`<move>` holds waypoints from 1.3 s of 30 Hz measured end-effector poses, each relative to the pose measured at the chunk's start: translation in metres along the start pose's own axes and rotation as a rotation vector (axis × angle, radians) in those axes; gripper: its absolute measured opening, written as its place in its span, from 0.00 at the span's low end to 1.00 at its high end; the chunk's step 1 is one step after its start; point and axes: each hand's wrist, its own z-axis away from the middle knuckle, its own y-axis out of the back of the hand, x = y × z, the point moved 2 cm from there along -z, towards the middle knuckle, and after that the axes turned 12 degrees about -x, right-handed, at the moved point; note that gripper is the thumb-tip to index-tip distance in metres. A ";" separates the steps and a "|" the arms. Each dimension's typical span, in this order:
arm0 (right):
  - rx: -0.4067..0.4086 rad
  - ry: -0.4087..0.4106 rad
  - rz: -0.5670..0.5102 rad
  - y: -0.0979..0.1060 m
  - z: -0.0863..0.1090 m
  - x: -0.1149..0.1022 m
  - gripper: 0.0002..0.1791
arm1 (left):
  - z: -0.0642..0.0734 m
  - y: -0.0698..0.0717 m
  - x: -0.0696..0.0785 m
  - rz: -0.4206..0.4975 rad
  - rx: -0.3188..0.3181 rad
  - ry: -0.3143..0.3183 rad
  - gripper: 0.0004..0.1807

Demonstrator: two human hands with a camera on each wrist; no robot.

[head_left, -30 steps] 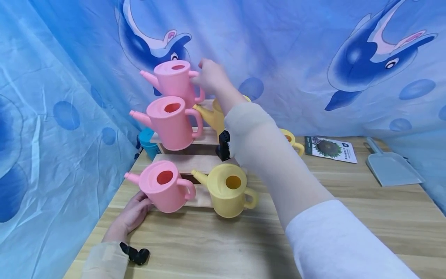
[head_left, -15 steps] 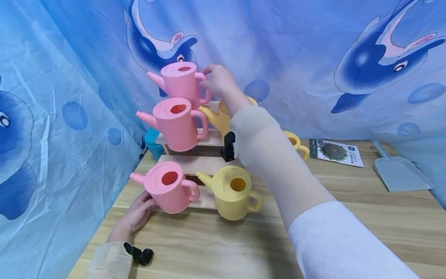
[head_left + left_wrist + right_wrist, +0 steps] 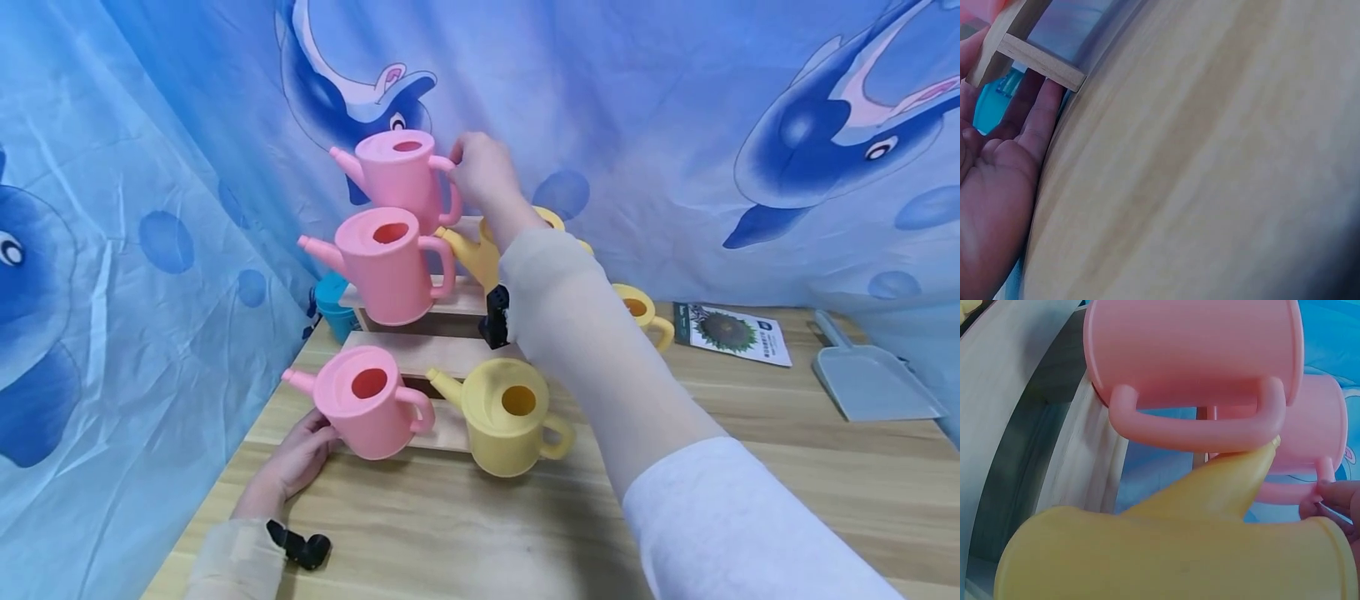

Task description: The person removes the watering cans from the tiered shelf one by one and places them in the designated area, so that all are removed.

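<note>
Right hand is pinching the handle of the pink, cylindrical plastic watering can at the pale wooden stepped stand's top; left hand is gripping its low end. I'm expecting light, stiff, slick; handle's safest.

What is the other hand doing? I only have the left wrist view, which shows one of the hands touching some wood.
Observer: The right hand holds the topmost pink watering can by its handle.
Visitor: Oh! Are there other colours?
Observer: Yes, in the head view a yellow watering can stands beside the nearest pink one.
Visitor: And what's over at the far right?
Observer: A grey dustpan lies on the table.
</note>
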 end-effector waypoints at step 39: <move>0.038 -0.061 0.121 0.071 0.020 0.062 0.16 | -0.003 0.012 0.000 0.040 -0.025 -0.054 0.20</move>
